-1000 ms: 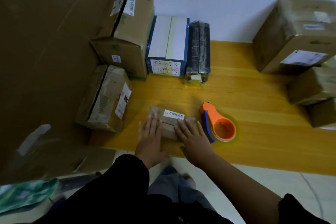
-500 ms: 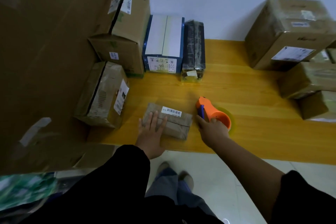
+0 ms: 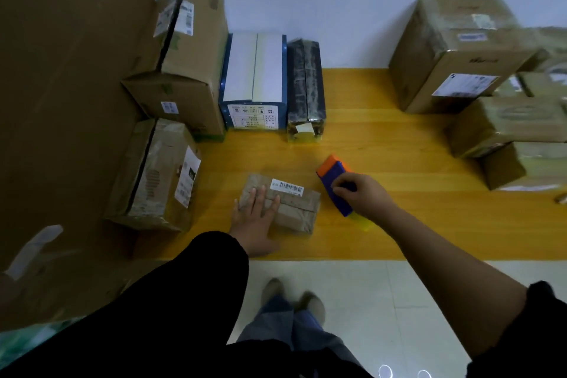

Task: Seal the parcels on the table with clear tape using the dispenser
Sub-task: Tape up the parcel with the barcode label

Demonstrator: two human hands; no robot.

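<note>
A small flat brown parcel (image 3: pixel 293 209) with a white barcode label lies near the front edge of the yellow wooden table (image 3: pixel 399 169). My left hand (image 3: pixel 256 218) rests flat on the parcel's left part, fingers spread. Just right of the parcel, my right hand (image 3: pixel 363 193) grips the orange and blue tape dispenser (image 3: pixel 333 176), lifted and tilted with its orange head pointing up-left. The tape roll is mostly hidden under my hand.
Cardboard boxes (image 3: pixel 184 70) stand at the back left, with a blue-and-white box (image 3: pixel 254 83) and a dark wrapped parcel (image 3: pixel 306 89) beside them. Another carton (image 3: pixel 156 175) lies at the left. Taped boxes (image 3: pixel 454 52) are stacked at the right. A large cardboard sheet (image 3: pixel 61 101) walls the left.
My right hand left the small parcel, reached right, took hold of the tape dispenser and lifted it on its side. My left hand stayed on the parcel.
</note>
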